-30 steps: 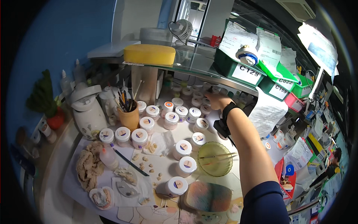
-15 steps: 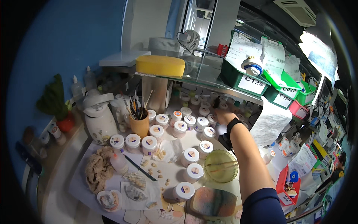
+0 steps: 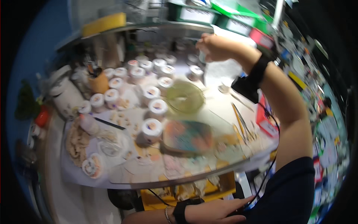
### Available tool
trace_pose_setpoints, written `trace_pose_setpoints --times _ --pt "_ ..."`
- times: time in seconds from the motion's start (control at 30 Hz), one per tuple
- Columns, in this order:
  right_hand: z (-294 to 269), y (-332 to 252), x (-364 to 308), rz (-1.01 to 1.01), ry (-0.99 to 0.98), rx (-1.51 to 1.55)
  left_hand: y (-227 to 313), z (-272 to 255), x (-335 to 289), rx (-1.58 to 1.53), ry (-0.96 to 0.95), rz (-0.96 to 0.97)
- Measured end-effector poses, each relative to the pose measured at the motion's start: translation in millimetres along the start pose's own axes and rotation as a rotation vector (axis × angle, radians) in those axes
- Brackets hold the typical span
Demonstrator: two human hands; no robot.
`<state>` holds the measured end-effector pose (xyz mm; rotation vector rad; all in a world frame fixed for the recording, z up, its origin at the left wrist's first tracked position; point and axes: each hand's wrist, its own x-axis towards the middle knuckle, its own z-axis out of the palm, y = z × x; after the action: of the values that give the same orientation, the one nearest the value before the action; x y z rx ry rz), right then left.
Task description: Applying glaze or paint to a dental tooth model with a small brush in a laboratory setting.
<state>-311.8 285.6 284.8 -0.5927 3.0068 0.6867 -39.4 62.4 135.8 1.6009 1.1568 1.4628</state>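
My right hand (image 3: 214,46) is raised over the back of the bench, fingers curled together. Something pale and greenish shows just under the fingers, too blurred to name. Below it stands a white-lidded jar (image 3: 194,72), one of several grouped on the bench. My left hand (image 3: 220,211) is at the lower edge, below the bench front, its fingers stretched out near my right sleeve. It seems to hold nothing. A ribbed green glass bowl (image 3: 185,98) sits mid-bench, with a colour-stained rectangular slab (image 3: 188,136) in front of it.
At the left are a brown cloth (image 3: 76,143), a squeeze bottle (image 3: 89,124), a brush pot (image 3: 98,83) and a white flask (image 3: 66,93). Slim tools (image 3: 240,121) lie at the right beside a red tray (image 3: 265,117). A glass shelf with green bins (image 3: 194,14) overhangs the back. A yellow drawer (image 3: 223,186) sits beneath.
The view has swung down and right, blurring the scene. My right hand has come away from the jars at the back and is lifted. My left hand has come into view.
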Motion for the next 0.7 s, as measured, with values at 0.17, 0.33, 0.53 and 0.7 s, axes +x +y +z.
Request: trace_pose_setpoints --times 0.17,0.33,0.53,0.7 --pt "-7 -23 -177 0.192 -0.222 0.283 -20 29 5 -0.223 -0.373 -0.284" --pt "84 -63 -264 0.308 -0.258 0.275 -54 57 17 -0.374 -0.354 -0.363" --pt "125 -96 -308 0.255 0.344 0.089 -91 79 24 0.099 -0.027 -0.304" --pt "78 -182 -413 -0.054 -0.181 1.158 -87 103 35 0.741 0.032 -0.173"
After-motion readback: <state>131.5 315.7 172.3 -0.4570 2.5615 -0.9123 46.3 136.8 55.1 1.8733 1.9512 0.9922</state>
